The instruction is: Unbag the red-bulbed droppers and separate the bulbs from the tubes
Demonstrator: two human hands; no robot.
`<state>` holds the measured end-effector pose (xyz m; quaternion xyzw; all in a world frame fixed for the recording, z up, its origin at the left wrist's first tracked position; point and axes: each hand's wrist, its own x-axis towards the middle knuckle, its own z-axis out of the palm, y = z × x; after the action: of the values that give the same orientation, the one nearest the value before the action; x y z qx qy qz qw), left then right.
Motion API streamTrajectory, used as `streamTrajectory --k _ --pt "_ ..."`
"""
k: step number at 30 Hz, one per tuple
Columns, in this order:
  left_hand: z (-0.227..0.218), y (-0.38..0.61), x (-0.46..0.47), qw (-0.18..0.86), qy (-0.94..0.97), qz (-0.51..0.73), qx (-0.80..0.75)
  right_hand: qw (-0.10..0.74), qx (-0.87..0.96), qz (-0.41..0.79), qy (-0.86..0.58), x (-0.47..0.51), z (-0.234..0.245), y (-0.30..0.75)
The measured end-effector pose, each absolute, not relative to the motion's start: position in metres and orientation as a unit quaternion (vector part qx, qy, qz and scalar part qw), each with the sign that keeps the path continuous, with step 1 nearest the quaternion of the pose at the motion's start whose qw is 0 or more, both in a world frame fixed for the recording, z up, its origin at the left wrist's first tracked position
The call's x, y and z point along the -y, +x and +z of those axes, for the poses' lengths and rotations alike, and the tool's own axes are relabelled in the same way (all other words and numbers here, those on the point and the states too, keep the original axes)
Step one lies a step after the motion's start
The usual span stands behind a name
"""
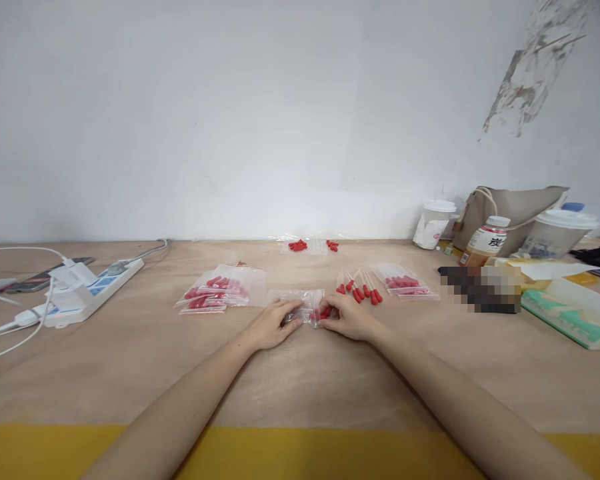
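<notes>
At a pale wooden surface [300, 380] against a white wall, the left hand [273, 325] and right hand [347, 318] pinch a clear plastic bag of red-capped droppers [306, 307], lying flat between piles of filled bags.

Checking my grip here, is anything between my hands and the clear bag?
Nothing visible. The left hand and right hand both hold the bag directly. Loose droppers lie beyond the right hand, filled bags beyond the left.

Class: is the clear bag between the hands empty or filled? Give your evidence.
Filled, at least partly: red pieces show through the bag held by left hand and right hand.
</notes>
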<state>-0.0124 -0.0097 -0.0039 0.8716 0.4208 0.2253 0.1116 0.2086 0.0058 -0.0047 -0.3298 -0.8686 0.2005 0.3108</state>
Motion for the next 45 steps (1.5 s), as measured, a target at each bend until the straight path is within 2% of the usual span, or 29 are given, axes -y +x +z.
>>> streamTrajectory --k 6,12,15,18,22,27,30,36,41,45 --pt "-0.003 -0.014 0.01 0.091 0.885 0.181 -0.418 0.33 0.868 0.174 -0.328 -0.004 0.009 0.223" --pt "-0.005 -0.014 0.009 0.065 0.885 0.111 -0.447 0.416 0.787 0.18 -0.418 -0.015 0.041 0.276" --pt "-0.008 -0.014 0.009 0.065 0.872 0.091 -0.476 0.506 0.714 0.099 -0.475 -0.024 0.04 0.295" --pt "-0.009 -0.013 0.01 0.068 0.854 0.107 -0.504 0.535 0.674 -0.006 -0.508 -0.033 0.022 0.3" --pt "-0.008 -0.012 0.01 0.062 0.845 0.137 -0.513 0.485 0.701 -0.122 -0.508 -0.039 -0.006 0.292" --pt "-0.009 -0.011 0.009 0.051 0.841 0.105 -0.528 0.35 0.753 -0.209 -0.516 -0.035 -0.021 0.279" --pt "-0.009 -0.01 0.009 0.051 0.838 0.083 -0.537 0.296 0.765 -0.245 -0.518 -0.03 -0.023 0.274" --pt "-0.006 -0.005 0.016 0.06 0.809 0.045 -0.583 0.287 0.751 -0.269 -0.53 -0.026 -0.023 0.27" --pt "-0.002 0.0 0.021 0.021 0.794 0.044 -0.606 0.303 0.737 -0.286 -0.532 -0.028 -0.021 0.263" --pt "0.0 0.002 0.023 -0.009 0.791 0.051 -0.61 0.274 0.744 -0.262 -0.55 -0.028 -0.017 0.255"
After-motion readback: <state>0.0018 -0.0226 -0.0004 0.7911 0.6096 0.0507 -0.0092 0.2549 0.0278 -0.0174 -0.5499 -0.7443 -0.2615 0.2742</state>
